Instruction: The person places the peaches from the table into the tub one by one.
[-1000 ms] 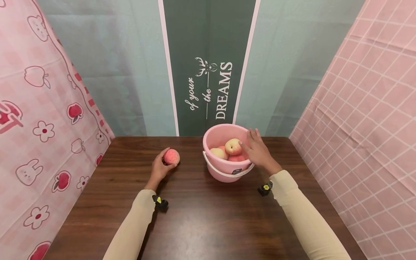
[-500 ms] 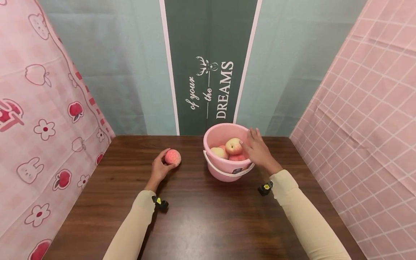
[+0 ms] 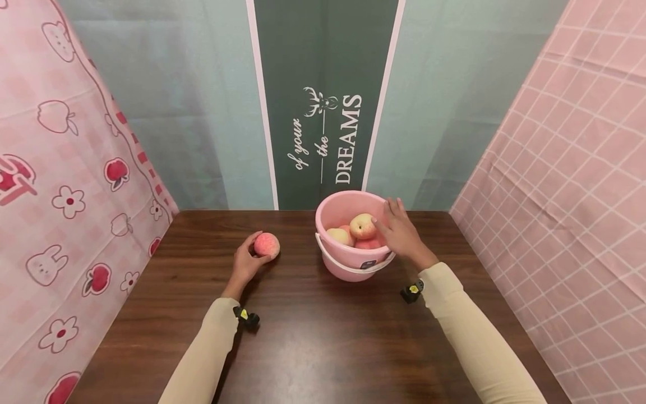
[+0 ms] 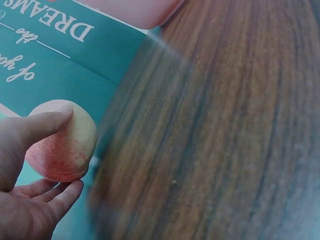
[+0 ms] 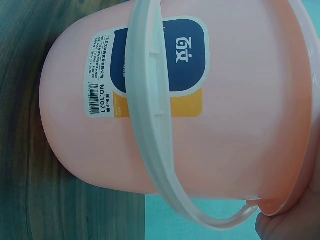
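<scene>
On the left of the table, my left hand [image 3: 245, 262] holds a pink-red peach [image 3: 267, 246] between thumb and fingers. The left wrist view shows that peach [image 4: 65, 142] with a pale yellow top and a red-speckled lower side. Whether it touches the tabletop, I cannot tell. A pink bucket [image 3: 343, 264] stands upright right of centre with several peaches [image 3: 362, 226] inside. My right hand [image 3: 405, 238] grips its right rim, thumb over the inside; in the right wrist view a fingertip [image 5: 267, 225] shows outside, by the handle joint. The white handle [image 5: 150, 90] hangs down over the bucket's labelled front.
The dark wooden table [image 3: 313, 348] extends toward me. A green and teal cloth [image 3: 202, 112] with white lettering hangs behind it. Pink patterned cloths stand at the left [image 3: 70, 168] and right [image 3: 565, 185] sides. Black wrist cameras sit on both cuffs.
Almost nothing differs. The left hand and its peach have shifted only very slightly, and the right hand stays at the bucket's rim.
</scene>
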Demonstrator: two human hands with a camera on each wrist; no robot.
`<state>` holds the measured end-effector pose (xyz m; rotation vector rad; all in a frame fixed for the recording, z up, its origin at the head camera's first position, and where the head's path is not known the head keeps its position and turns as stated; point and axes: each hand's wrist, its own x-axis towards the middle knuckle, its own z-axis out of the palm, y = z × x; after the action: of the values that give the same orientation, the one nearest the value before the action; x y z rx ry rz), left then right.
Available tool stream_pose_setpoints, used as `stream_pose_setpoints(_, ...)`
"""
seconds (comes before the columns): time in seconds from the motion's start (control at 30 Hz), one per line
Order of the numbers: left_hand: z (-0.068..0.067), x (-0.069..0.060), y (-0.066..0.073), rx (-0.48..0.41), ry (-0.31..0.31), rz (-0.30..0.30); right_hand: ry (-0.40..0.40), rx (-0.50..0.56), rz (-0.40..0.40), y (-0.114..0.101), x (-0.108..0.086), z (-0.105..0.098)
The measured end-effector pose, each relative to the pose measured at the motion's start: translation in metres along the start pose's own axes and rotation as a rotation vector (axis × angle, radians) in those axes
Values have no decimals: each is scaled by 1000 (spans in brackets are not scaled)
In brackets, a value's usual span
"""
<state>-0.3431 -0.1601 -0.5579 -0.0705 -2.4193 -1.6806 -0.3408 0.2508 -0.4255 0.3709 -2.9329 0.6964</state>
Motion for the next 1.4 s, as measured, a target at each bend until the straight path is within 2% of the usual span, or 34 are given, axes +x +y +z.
stream_pose_setpoints(0.4,-1,-3,8,-16,4,-6,-3,9,8,0,0,-4)
stream_pose_setpoints(0.7,-5,-6,13,-26,8,36,-8,10,15,-1,-3,2)
stream_pose_setpoints(1.23,-10,-6,42,-66,-3,77,-10,-1,9,-2,-1,-1)
stream_pose_setpoints(1.4,-12,-4,51,-90,11,117,-9,-5,2,-1,-1,0)
